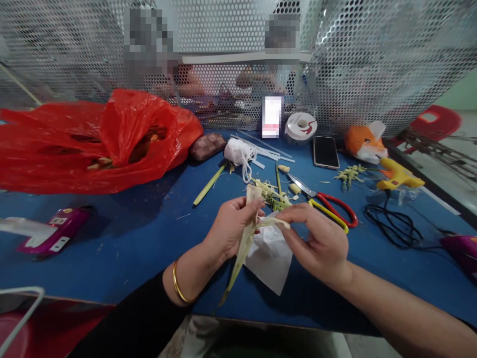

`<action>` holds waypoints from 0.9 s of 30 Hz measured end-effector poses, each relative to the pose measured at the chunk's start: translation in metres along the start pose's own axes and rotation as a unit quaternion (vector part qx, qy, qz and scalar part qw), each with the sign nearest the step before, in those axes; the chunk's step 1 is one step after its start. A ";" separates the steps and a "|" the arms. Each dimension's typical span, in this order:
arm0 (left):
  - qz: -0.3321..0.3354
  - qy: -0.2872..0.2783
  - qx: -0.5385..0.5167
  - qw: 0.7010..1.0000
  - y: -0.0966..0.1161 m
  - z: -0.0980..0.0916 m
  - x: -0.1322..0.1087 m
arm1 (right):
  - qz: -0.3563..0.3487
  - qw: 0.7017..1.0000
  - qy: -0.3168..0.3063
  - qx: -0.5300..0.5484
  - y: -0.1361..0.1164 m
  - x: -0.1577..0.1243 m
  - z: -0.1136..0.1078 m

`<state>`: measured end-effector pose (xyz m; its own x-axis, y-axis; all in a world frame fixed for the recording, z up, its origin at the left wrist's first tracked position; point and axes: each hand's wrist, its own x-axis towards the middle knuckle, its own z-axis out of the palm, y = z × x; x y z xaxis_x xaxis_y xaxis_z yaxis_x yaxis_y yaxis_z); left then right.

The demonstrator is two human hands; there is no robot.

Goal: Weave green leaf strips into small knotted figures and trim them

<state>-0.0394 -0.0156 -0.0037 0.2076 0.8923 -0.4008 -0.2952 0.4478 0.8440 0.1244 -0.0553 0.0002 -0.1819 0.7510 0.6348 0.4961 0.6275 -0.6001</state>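
My left hand (233,226) is closed around a pale green palm-leaf strip (244,243) that hangs down toward the table's near edge. My right hand (316,238) pinches the folded upper end of the same strip, just right of the left hand. Both hands hover above a white sheet of paper (270,258) lying on the blue table (122,243). Beyond the hands lie leaf scraps (272,196) and red-and-yellow-handled scissors (328,206).
A red plastic bag (93,139) fills the back left. White string (238,151), a tape roll (301,127), a phone (326,151), a yellow glue gun (398,176) with black cord (395,223), and a purple device (55,233) lie around. Two people sit behind a perforated screen (372,64).
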 end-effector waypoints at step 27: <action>0.053 0.181 -0.037 0.981 0.012 -0.013 0.023 | 0.106 0.778 -0.181 0.593 0.018 0.027 -0.083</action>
<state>-0.0506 0.0108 -0.0072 -0.1680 0.8902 -0.4236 -0.3673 0.3422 0.8649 0.1989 -0.0409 0.0475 -0.5356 0.7379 0.4107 -0.5445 0.0700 -0.8358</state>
